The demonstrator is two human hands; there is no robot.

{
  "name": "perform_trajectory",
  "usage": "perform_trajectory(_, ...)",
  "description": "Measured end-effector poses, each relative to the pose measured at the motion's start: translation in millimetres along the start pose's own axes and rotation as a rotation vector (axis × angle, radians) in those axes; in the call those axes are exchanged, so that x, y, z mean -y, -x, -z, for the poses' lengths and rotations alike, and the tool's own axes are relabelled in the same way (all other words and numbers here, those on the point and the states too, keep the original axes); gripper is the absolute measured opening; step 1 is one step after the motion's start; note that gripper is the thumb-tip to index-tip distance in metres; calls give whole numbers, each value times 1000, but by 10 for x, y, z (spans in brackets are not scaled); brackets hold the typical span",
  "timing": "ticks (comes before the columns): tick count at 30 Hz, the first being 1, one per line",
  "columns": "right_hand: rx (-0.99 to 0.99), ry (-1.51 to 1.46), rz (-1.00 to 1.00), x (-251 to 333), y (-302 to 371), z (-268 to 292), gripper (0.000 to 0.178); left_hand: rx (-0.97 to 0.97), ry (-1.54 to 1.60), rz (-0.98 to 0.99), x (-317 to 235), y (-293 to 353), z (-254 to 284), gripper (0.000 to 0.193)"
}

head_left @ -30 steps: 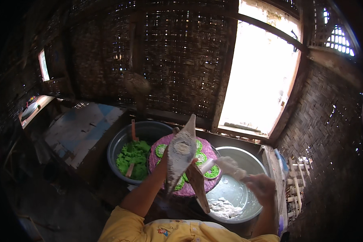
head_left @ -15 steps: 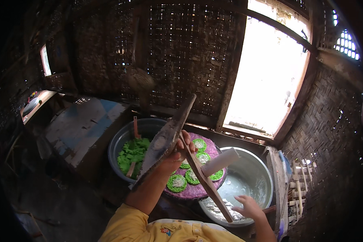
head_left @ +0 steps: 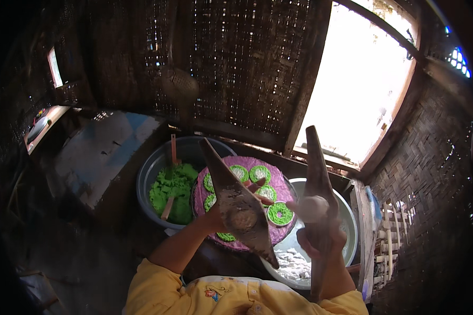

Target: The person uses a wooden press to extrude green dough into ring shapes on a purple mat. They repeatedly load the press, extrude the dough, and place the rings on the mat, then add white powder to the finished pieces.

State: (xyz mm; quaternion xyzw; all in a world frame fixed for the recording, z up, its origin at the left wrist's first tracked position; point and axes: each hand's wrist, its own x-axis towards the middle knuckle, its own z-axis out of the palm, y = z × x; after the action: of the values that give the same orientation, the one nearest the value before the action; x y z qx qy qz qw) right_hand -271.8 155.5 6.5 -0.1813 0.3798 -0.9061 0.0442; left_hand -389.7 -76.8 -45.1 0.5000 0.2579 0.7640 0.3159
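Note:
My left hand is closed on a diamond-shaped wooden press body, which hides most of the hand. Its round middle is worn and pale, and its fingers show past the right edge. My right hand grips a wooden plunger bar held nearly upright, with a thick white cylinder standing out from it. The two pieces are apart. Below them lies a round tray lined with purple cloth. Several green stringy rounds sit on it, most topped with white; one green round at the right is rimmed by a pale ring.
To the left, a dark tub holds green dough with a wooden-handled tool. A metal basin at the right contains white lumps. Behind are a woven wall and a bright window.
My right hand, empty before, has taken the plunger bar out of my left hand and lifted it to the right. The press body has turned to face upward, and the view has shifted slightly.

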Motion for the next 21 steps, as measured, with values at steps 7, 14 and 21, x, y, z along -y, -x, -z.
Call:
perform_trajectory(7, 137, 964, 192, 92, -134, -95, 95, -146, -1703, 440, -79, 62, -190, 50)
perform_trajectory(14, 274, 1765, 492, 48, 35, -165, 86, -278, -1711, 318, 43, -46, -226, 69)
perform_trajectory(21, 177, 1752, 335, -283, 69, -93, 84, -198, -1700, 293, 254, -3, -149, 67)
